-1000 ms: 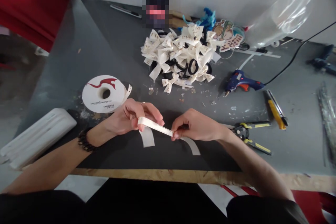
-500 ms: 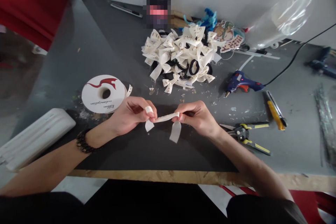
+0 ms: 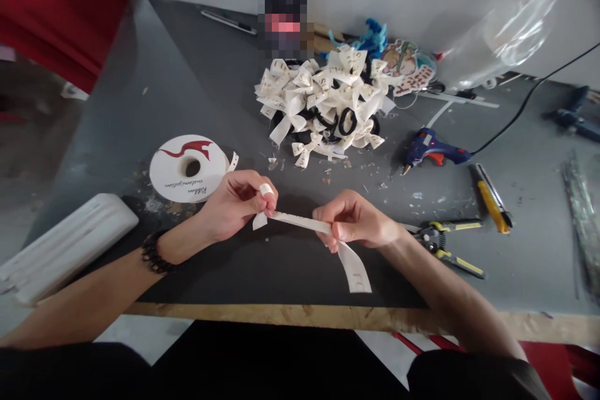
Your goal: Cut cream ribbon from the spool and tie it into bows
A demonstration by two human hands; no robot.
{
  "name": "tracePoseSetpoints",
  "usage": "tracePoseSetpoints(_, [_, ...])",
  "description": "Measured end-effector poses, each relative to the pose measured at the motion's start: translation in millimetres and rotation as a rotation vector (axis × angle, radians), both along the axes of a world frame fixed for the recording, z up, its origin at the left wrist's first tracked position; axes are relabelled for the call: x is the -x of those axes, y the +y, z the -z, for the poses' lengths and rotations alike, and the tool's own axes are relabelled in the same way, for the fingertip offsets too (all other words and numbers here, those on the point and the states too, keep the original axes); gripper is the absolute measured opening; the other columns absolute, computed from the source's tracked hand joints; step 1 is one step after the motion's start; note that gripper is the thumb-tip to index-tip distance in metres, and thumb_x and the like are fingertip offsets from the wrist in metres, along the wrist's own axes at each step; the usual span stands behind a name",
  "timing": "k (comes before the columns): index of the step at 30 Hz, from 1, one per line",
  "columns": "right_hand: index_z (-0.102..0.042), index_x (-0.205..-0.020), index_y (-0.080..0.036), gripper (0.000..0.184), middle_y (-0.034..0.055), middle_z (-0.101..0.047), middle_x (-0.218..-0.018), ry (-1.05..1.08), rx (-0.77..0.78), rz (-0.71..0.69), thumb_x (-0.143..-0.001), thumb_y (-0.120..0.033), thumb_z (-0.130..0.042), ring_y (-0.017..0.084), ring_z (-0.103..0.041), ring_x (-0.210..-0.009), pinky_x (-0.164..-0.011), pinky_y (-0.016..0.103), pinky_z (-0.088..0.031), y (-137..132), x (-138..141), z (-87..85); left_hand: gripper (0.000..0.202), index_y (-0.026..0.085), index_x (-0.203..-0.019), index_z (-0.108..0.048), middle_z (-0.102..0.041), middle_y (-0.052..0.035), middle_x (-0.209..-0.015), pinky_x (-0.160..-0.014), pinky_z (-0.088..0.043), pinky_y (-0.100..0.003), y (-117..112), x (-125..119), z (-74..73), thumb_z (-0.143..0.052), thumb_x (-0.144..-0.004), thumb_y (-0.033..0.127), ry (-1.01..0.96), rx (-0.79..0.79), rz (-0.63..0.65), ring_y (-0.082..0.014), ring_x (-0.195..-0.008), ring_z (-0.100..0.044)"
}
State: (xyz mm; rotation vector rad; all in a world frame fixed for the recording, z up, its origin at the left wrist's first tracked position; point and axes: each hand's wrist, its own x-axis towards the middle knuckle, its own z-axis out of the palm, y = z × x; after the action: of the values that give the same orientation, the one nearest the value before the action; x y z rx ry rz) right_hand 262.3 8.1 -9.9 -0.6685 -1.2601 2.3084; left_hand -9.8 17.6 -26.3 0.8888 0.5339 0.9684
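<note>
Ribbon (image 3: 302, 222) pinched by left hand (image 3: 237, 203), right hand (image 3: 359, 224); print unreadable.

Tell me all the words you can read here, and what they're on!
"Ribbon": on the label of the white ribbon spool, upside down from this view; the cursive line beside it is too small to read.
Faint marks on the hanging end of the ribbon strip: unreadable.
Gold letters on the pile of bows: too small to read.
Lettering on the cartoon sticker: too blurred to read.

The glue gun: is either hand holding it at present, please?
No, the glue gun lies on the table; the left hand and right hand pinch a ribbon strip.
</note>
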Motion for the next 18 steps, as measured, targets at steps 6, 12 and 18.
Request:
tracePoseSetpoints(6, [-0.084,-0.09,-0.016,0.029,0.0048,-0.077,-0.077,-0.265,0.03,-0.027,-0.083,-0.043,-0.09,0.014,-0.068,-0.069,-0.066,0.025,-0.051,11.5,-9.4,-6.6,0.018,0.023,-0.075,-0.079,-0.074,-0.0001,-0.066,-0.057,-0.05,-0.022,1.3,2.0,3.5,-0.094,-0.079,0.032,0.019,0.003,-0.172,-0.01,-0.055,-0.062])
tracePoseSetpoints(12, [-0.085,-0.092,-0.021,0.027,0.0019,-0.078,-0.077,-0.539,-0.139,-0.113,-0.088,-0.048,-0.083,0.012,-0.062,-0.066,-0.06,0.026,-0.043,12.2,-13.9,-29.6,0.015,0.025,-0.076,-0.08,-0.079,0.0,-0.068,-0.058,-0.051,-0.024,-3.4,3.2,9.1,-0.094,-0.078,0.027,0.059,0.005,-0.168,-0.0115,-0.055,-0.067])
tracePoseSetpoints(18, [-0.081,-0.09,-0.02,0.025,0.002,-0.077,-0.079,-0.519,-0.263,-0.188,-0.097,-0.043,-0.075,0.013,-0.064,-0.069,-0.064,0.027,-0.044,16.1,-26.6,-41.4,0.012,0.021,-0.079,-0.081,-0.079,-0.0022,-0.071,-0.06,-0.056,-0.024,-2.9,1.3,4.2,-0.092,-0.082,0.026,-0.005,-0.065,-0.043,-0.0124,-0.059,-0.071])
